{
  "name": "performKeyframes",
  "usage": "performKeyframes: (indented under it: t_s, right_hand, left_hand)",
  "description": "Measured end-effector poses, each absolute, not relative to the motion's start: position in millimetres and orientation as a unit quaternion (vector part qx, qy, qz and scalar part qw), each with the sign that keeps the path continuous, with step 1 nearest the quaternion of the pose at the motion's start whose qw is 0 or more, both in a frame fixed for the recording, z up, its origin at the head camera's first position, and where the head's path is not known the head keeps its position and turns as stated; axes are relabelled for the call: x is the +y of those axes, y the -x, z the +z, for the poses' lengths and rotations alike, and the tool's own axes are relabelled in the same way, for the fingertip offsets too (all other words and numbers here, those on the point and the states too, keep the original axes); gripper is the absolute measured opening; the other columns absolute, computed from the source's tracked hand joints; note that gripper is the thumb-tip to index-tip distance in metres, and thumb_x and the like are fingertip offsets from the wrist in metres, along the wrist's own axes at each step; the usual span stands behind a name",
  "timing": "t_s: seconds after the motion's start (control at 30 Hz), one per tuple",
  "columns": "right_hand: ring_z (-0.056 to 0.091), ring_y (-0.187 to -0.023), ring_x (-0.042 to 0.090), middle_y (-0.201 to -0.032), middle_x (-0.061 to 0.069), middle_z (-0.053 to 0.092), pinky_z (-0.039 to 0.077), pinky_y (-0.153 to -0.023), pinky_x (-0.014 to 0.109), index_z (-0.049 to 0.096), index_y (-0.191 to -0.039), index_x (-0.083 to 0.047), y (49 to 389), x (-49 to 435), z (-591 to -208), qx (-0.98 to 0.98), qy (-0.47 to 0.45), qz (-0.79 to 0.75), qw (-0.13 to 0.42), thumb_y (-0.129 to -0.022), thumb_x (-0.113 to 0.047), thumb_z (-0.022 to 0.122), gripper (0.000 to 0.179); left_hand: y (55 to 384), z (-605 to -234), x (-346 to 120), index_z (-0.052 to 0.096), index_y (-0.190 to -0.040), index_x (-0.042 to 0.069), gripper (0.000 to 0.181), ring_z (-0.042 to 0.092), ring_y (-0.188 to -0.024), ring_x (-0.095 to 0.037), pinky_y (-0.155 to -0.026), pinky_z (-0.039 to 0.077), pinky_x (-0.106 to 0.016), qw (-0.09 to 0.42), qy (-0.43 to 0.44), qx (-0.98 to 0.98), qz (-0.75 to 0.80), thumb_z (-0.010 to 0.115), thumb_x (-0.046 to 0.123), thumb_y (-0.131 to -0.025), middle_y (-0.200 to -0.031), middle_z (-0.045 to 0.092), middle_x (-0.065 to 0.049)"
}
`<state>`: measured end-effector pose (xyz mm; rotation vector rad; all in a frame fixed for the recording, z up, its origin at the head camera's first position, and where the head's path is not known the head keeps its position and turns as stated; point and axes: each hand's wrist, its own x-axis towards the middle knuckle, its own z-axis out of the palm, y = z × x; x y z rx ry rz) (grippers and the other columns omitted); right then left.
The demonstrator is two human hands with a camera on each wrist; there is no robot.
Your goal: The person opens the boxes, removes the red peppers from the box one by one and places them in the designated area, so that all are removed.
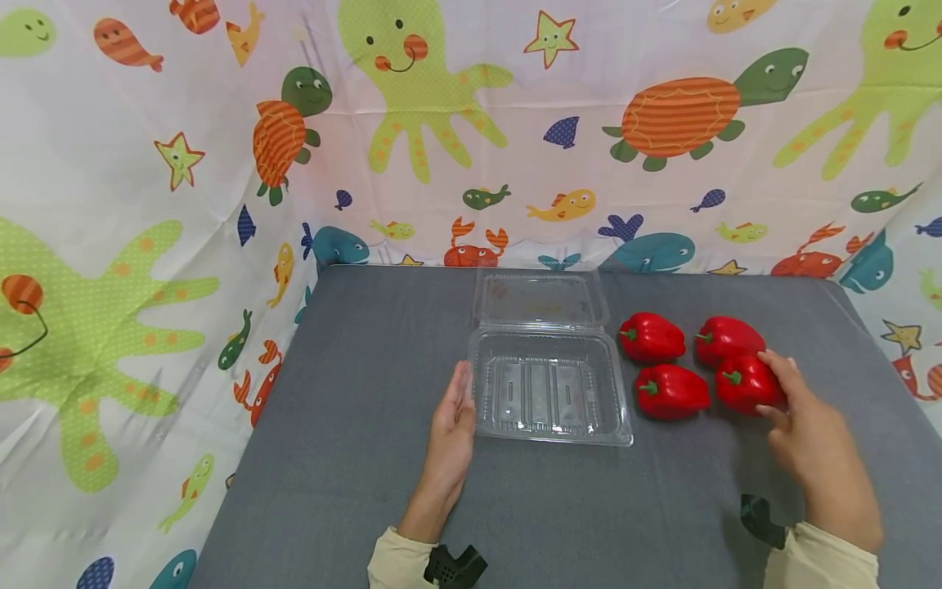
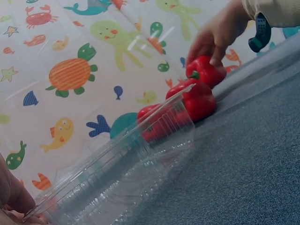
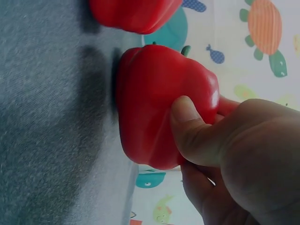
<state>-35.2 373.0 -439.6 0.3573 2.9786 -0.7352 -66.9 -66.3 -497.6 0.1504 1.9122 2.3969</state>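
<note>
A clear plastic clamshell container lies with its lid back in the middle of the grey table. My left hand is at its left side, the thumb and fingers pinching the rim; the left wrist view shows those fingers at the container's corner. On the right, my right hand grips a red bell pepper between thumb and fingers. That pepper fills much of the right wrist view, the thumb pressed on its side. Its underside seems close to the cloth; contact is unclear.
Three more red bell peppers are grouped right of the container: one at the back left, one at the back right, one at the front left. A sea-animal printed curtain hangs behind the grey tabletop.
</note>
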Motion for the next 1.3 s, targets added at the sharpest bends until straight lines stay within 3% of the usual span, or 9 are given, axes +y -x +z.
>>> performKeyframes:
  t_s: [0.33,0.47,0.57,0.7,0.8,0.97,1.13,1.3]
  right_hand:
    - [0.052,-0.095,0.055,-0.167,0.036,0.002,0.055,-0.055,0.041,0.007,-0.170,-0.013,36,382,-451,0.966,-0.089,-0.238,0.055,-0.088,0.005,0.075,0.108]
    - [0.041,-0.120,0.068,-0.170,0.031,0.002,0.060,-0.065,0.055,0.009,-0.170,-0.011,39,385,-456,0.967,-0.068,-0.237,0.056,-0.091,0.001,0.074,0.103]
    - [0.030,-0.136,0.070,-0.172,0.026,0.000,0.058,-0.074,0.067,0.012,-0.170,-0.009,40,386,-460,0.969,-0.051,-0.237,0.051,-0.093,-0.001,0.073,0.099]
    - [0.019,-0.147,0.066,-0.174,0.022,-0.002,0.044,-0.088,0.083,0.012,-0.170,-0.009,40,388,-462,0.969,-0.039,-0.242,0.041,-0.091,-0.003,0.076,0.102]
    - [0.018,-0.146,0.067,-0.173,0.023,-0.004,0.035,-0.090,0.088,0.008,-0.170,-0.009,39,389,-461,0.968,-0.036,-0.246,0.047,-0.090,-0.004,0.078,0.107]
    - [0.030,-0.134,0.073,-0.172,0.027,-0.006,0.037,-0.087,0.088,0.002,-0.170,-0.008,38,388,-448,0.967,-0.034,-0.244,0.064,-0.091,-0.008,0.077,0.109]
    - [0.037,-0.126,0.072,-0.171,0.032,0.000,0.041,-0.084,0.087,0.000,-0.171,-0.016,37,368,-422,0.970,-0.039,-0.233,0.053,-0.098,-0.031,0.074,0.105]
    - [0.030,-0.145,0.062,-0.175,0.021,0.008,0.041,-0.085,0.087,0.008,-0.172,-0.026,39,327,-395,0.968,0.002,-0.250,0.000,-0.100,-0.046,0.070,0.098]
  left_hand:
    - [66,-498,-67,0.011,-0.169,0.001,0.060,0.014,-0.162,-0.021,-0.130,0.013,-0.040,0.035,-0.047,0.624,0.780,0.031,-0.004,-0.112,-0.176,0.014,-0.014]
    - [65,-498,-67,0.012,-0.169,0.002,0.060,0.014,-0.162,-0.019,-0.130,0.014,-0.038,0.037,-0.042,0.622,0.781,0.031,-0.004,-0.112,-0.176,0.015,-0.012]
    - [65,-499,-68,0.012,-0.169,0.005,0.061,0.015,-0.162,-0.016,-0.130,0.015,-0.036,0.045,-0.035,0.618,0.784,0.031,-0.003,-0.112,-0.177,0.016,-0.008]
    - [67,-500,-69,0.013,-0.170,0.007,0.063,0.014,-0.162,-0.016,-0.130,0.016,-0.040,0.058,-0.021,0.604,0.795,0.032,-0.002,-0.111,-0.177,0.016,-0.006]
    - [70,-500,-74,0.014,-0.170,0.008,0.061,0.013,-0.163,-0.020,-0.130,0.015,-0.044,0.062,-0.011,0.586,0.808,0.034,0.004,-0.112,-0.177,0.016,-0.008]
    - [75,-492,-93,0.017,-0.170,0.009,0.058,0.012,-0.163,-0.023,-0.131,0.012,-0.049,0.056,-0.014,0.591,0.804,0.037,0.018,-0.116,-0.177,0.017,-0.009]
    - [78,-477,-115,0.025,-0.169,0.012,0.057,0.017,-0.162,-0.020,-0.131,0.015,-0.048,0.030,-0.037,0.654,0.755,0.041,0.027,-0.116,-0.174,0.025,-0.002]
    - [78,-456,-127,0.030,-0.168,0.017,0.056,0.023,-0.160,-0.012,-0.130,0.020,-0.048,-0.023,-0.100,0.750,0.654,0.045,0.030,-0.115,-0.172,0.029,0.006]
